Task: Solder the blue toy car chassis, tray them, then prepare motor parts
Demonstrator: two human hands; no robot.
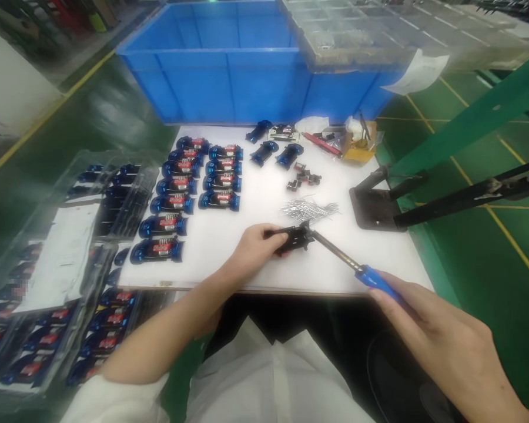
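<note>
My left hand (255,249) grips a black plastic toy car chassis (293,239) near the front of the white table. In my right hand (441,332) is a soldering iron (374,282) with a blue handle and a long metal shaft. Its tip meets the right end of the chassis, though the exact contact is too small to make out. Just beyond the chassis lies a loose pile of thin silver wires (311,208). Several small black and red parts (303,177) are scattered behind the wires.
Blue toy cars (158,249) stand in two columns on the table's left. Blue car bodies (264,153) and a yellow box (360,147) are at the back. Clear trays (92,235) of cars are at left, a blue crate (229,82) behind, a black metal stand (374,202) at right.
</note>
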